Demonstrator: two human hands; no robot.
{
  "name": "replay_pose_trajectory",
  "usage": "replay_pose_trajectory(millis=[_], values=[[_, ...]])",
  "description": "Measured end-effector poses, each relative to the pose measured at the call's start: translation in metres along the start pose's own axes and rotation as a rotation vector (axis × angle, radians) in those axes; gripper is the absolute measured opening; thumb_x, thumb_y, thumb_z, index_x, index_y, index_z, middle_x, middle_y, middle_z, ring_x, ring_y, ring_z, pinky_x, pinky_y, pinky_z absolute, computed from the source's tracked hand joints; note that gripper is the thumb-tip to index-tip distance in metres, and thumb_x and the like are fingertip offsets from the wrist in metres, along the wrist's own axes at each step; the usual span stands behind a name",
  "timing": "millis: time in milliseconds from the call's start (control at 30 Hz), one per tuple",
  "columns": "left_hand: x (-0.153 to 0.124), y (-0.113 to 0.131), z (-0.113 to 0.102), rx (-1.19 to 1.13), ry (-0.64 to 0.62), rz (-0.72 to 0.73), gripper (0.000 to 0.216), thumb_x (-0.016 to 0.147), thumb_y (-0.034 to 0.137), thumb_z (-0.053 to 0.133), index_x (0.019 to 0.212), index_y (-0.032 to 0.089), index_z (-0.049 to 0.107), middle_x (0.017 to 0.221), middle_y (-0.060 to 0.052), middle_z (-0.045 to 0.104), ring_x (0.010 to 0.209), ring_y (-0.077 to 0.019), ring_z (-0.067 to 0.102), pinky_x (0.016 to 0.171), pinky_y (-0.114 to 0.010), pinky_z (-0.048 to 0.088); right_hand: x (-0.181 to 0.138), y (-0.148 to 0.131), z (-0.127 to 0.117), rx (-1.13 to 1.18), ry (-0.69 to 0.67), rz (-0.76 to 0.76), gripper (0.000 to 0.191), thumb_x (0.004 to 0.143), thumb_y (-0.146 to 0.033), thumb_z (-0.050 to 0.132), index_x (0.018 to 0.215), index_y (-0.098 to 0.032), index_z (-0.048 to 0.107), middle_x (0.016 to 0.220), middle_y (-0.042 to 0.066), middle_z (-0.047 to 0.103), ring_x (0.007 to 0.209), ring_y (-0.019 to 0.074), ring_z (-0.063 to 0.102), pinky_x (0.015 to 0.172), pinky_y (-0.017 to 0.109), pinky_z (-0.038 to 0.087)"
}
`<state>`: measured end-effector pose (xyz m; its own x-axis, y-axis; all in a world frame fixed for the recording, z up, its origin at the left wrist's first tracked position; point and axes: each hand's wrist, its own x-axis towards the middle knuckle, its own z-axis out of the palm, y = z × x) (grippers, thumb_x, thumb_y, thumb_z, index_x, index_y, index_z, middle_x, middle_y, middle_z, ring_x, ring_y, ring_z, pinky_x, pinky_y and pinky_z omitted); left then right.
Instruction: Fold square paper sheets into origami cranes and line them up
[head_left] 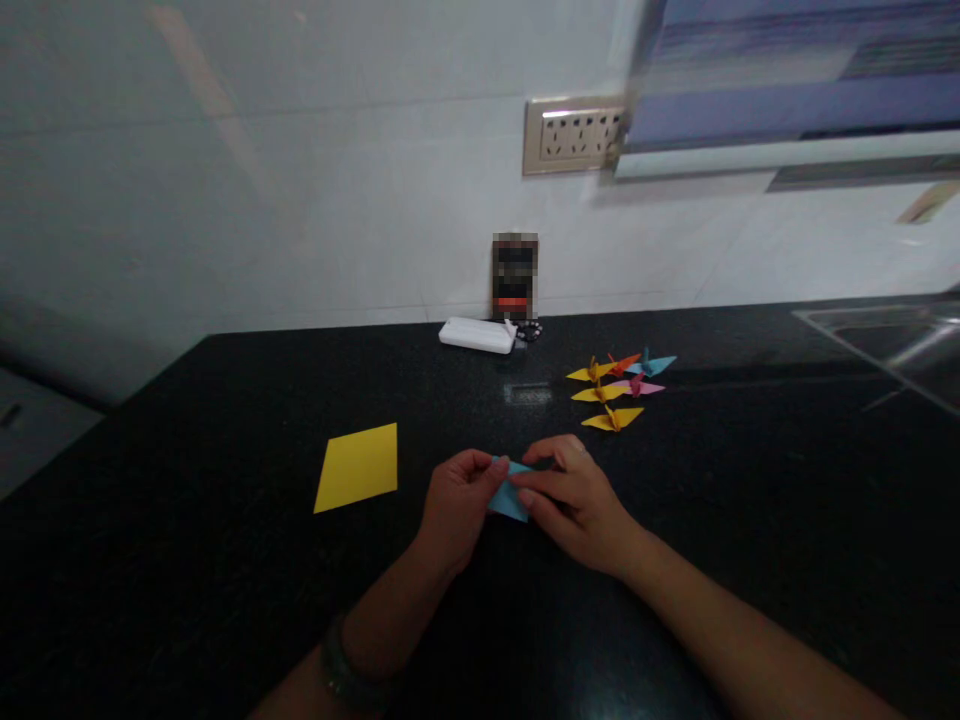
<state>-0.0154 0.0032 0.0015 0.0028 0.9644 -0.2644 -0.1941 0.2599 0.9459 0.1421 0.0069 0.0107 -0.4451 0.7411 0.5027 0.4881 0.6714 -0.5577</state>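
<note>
A small folded blue paper lies low over the black countertop, held between both hands. My left hand pinches its left corner with thumb and fingers curled. My right hand presses on its right side, fingers closed over the paper. A flat yellow paper square lies to the left of my hands. Several finished paper cranes in yellow, orange, pink and blue sit in a cluster behind my right hand.
A white box and a small dark device stand against the white wall. A wall socket is above them. A steel sink is at the far right, a blurred shelf edge overhead.
</note>
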Motion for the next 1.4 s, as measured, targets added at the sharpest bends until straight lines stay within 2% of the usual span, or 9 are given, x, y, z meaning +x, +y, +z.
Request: replay_pose_trajectory(millis=[100,167,233,400,733,933,1067,1267,1400], values=[[0.000,0.002,0.000,0.038,0.041,0.031,0.022,0.064,0.034,0.067,0.064,0.014,0.060,0.055,0.003,0.056,0.050,-0.0068,0.047,0.050,-0.019,0.037,0.000,0.002,0.007,0.207,0.104,0.350,0.019,0.081,-0.030,0.049,0.094,-0.017,0.056,0.083,0.006,0.055,0.076,0.0155,0.052,0.062,0.027,0.044],[-0.001,0.003,0.000,0.073,0.054,0.053,0.021,0.064,0.034,0.067,0.063,0.014,0.061,0.055,0.003,0.056,0.051,-0.0070,0.047,0.051,-0.019,0.037,0.000,0.003,0.012,0.336,0.026,0.537,0.023,0.078,-0.037,0.052,0.089,-0.016,0.054,0.071,0.002,0.053,0.063,0.0124,0.049,0.053,0.023,0.040],[-0.002,0.004,0.000,0.110,0.054,0.073,0.020,0.064,0.033,0.067,0.063,0.014,0.062,0.056,0.003,0.057,0.052,-0.0075,0.048,0.052,-0.020,0.037,0.000,0.004,0.016,0.419,-0.101,0.610,0.025,0.074,-0.041,0.056,0.077,-0.016,0.054,0.060,-0.002,0.048,0.053,0.0096,0.044,0.047,0.021,0.035],[-0.002,0.006,0.002,0.163,0.059,0.078,0.020,0.063,0.033,0.067,0.063,0.013,0.061,0.057,0.003,0.056,0.054,-0.0083,0.047,0.053,-0.020,0.037,-0.001,0.004,0.019,0.406,-0.181,0.617,0.022,0.072,-0.033,0.058,0.062,-0.016,0.049,0.054,-0.004,0.042,0.050,0.0075,0.037,0.044,0.020,0.028],[-0.002,0.004,0.002,0.079,0.027,0.008,0.023,0.067,0.036,0.062,0.063,0.015,0.054,0.052,0.006,0.047,0.048,-0.0061,0.039,0.046,-0.019,0.031,-0.002,0.004,0.018,0.631,-0.202,0.648,0.024,0.078,-0.036,0.046,0.064,-0.017,0.045,0.054,-0.005,0.041,0.047,0.0078,0.039,0.044,0.020,0.032],[0.002,0.003,0.002,-0.013,-0.040,-0.049,0.034,0.072,0.048,0.053,0.063,0.014,0.055,0.051,0.004,0.046,0.048,-0.0080,0.042,0.048,-0.022,0.035,-0.001,0.007,0.013,0.502,-0.171,0.615,0.027,0.077,-0.034,0.047,0.057,-0.018,0.041,0.051,-0.005,0.037,0.048,0.0080,0.036,0.044,0.020,0.029],[0.001,0.005,-0.001,0.125,-0.103,-0.021,0.027,0.059,0.037,0.069,0.065,0.014,0.057,0.054,0.003,0.053,0.048,-0.0079,0.045,0.048,-0.020,0.034,-0.002,0.010,0.010,0.449,-0.213,0.567,0.027,0.077,-0.032,0.049,0.055,-0.017,0.040,0.052,-0.005,0.035,0.048,0.0073,0.033,0.043,0.019,0.025],[0.001,0.006,-0.003,0.198,-0.143,-0.042,0.022,0.060,0.032,0.068,0.060,0.013,0.057,0.051,0.003,0.054,0.047,-0.0076,0.046,0.049,-0.020,0.034,0.000,0.011,0.008,0.553,-0.155,0.576,0.019,0.078,-0.032,0.050,0.067,-0.016,0.051,0.058,-0.003,0.046,0.052,0.0085,0.041,0.049,0.020,0.034],[0.000,0.007,-0.004,0.264,-0.188,-0.054,0.021,0.061,0.032,0.067,0.058,0.013,0.058,0.051,0.003,0.055,0.046,-0.0071,0.046,0.048,-0.020,0.034,-0.001,0.011,0.008,0.502,-0.142,0.533,0.021,0.080,-0.032,0.049,0.068,-0.015,0.054,0.059,-0.002,0.050,0.055,0.0097,0.045,0.052,0.022,0.038]])
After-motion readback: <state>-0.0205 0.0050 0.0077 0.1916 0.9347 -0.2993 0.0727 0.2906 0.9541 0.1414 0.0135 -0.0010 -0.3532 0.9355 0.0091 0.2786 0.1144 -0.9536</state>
